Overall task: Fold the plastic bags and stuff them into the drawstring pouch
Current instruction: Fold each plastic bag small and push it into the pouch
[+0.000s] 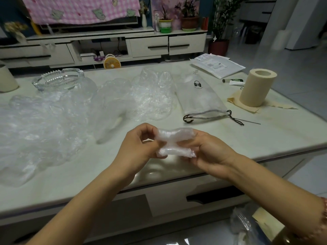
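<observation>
A clear plastic bag, folded into a small thick strip (pixel 174 142), is held above the table's near edge. My left hand (pixel 139 145) pinches its left end and my right hand (pixel 203 149) grips its right end with curled fingers. Several loose, crumpled clear bags (pixel 53 124) spread over the left and middle of the table. The white drawstring pouch (pixel 200 99) lies flat to the right of them, a small black logo on it, its black cord at the near end, mouth facing me.
A glass ashtray (pixel 56 79) stands at the back left. A beige paper roll (pixel 256 87) stands at the right, with a mailing envelope (pixel 217 65) and a small tube (pixel 236 83) behind it. Another plastic bag (pixel 247 227) lies on the floor at lower right.
</observation>
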The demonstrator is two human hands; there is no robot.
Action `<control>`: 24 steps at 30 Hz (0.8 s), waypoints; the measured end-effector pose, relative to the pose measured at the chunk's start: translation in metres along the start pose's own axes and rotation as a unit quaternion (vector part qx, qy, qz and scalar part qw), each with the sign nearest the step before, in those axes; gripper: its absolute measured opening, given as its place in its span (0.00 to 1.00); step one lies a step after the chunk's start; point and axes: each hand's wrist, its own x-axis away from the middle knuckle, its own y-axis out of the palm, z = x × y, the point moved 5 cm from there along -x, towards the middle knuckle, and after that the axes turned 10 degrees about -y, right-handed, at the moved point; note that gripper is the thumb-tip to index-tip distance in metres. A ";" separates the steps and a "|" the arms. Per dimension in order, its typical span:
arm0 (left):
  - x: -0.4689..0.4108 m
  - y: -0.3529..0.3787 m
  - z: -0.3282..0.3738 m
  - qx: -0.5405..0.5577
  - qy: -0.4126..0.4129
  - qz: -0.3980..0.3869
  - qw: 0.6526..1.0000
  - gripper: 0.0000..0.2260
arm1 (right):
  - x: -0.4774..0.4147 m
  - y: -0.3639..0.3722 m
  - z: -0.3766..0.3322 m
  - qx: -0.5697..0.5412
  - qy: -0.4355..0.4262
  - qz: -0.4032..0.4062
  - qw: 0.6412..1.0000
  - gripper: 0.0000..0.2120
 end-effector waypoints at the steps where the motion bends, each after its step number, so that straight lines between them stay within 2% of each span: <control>1: 0.000 0.000 0.001 -0.001 0.009 0.001 1.000 0.07 | -0.001 -0.001 0.000 -0.018 0.003 0.006 1.000 0.16; 5: -0.001 0.000 0.004 -0.005 0.029 0.005 1.000 0.12 | -0.002 -0.001 0.001 -0.031 0.015 0.008 0.999 0.21; 8: -0.004 0.000 0.004 0.003 0.029 0.005 1.000 0.14 | 0.001 0.000 -0.004 -0.006 0.034 -0.032 0.999 0.16; 10: -0.004 -0.001 0.005 0.005 0.026 -0.001 1.000 0.17 | 0.001 -0.006 -0.010 -0.016 0.045 -0.029 0.998 0.14; 13: -0.003 0.002 0.006 -0.009 0.027 -0.021 0.999 0.22 | 0.000 -0.013 -0.016 0.072 0.029 -0.040 0.996 0.14; 15: -0.002 0.005 0.005 -0.018 0.029 -0.036 0.999 0.24 | 0.003 -0.010 -0.013 0.129 0.055 -0.094 0.986 0.20; 19: -0.003 0.007 0.002 -0.023 0.002 -0.035 0.999 0.22 | 0.011 -0.007 -0.005 0.179 0.098 -0.132 0.970 0.16; 22: -0.006 0.004 -0.003 0.062 -0.073 -0.031 0.995 0.13 | 0.008 -0.011 -0.004 0.209 0.066 -0.100 0.971 0.16; 24: -0.005 0.007 -0.007 0.082 -0.100 -0.048 0.990 0.14 | 0.007 -0.013 -0.005 0.219 0.037 -0.062 0.973 0.16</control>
